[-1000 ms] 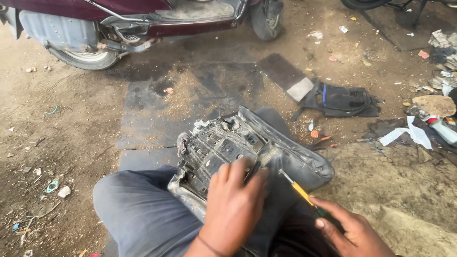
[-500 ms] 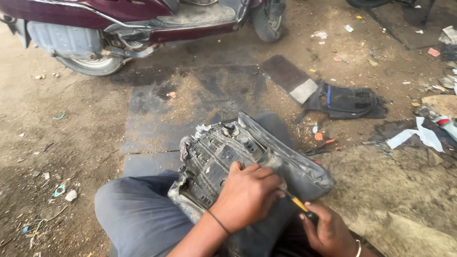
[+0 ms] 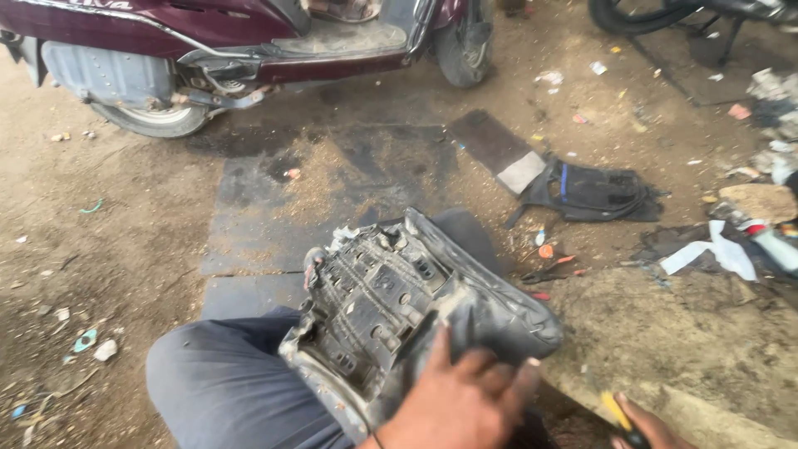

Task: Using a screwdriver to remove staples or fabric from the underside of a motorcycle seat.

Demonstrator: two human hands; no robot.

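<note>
A person is working on an upturned scooter seat [image 3: 399, 316] resting on the knee.

The left hand [image 3: 465, 399] is pressing flat, fingers spread, on the seat's near edge at 6 o'clock — the right hand [image 3: 644, 428], at 4 o'clock, is clamping a yellow-handled screwdriver [image 3: 619, 413]. A maroon scooter [image 3: 249, 50] is standing at 11 o'clock.

The left hand [image 3: 465, 403] lies palm-down, fingers [image 3: 499, 378] spread; the right hand [image 3: 644, 426] sits low, mostly cut off.
</note>
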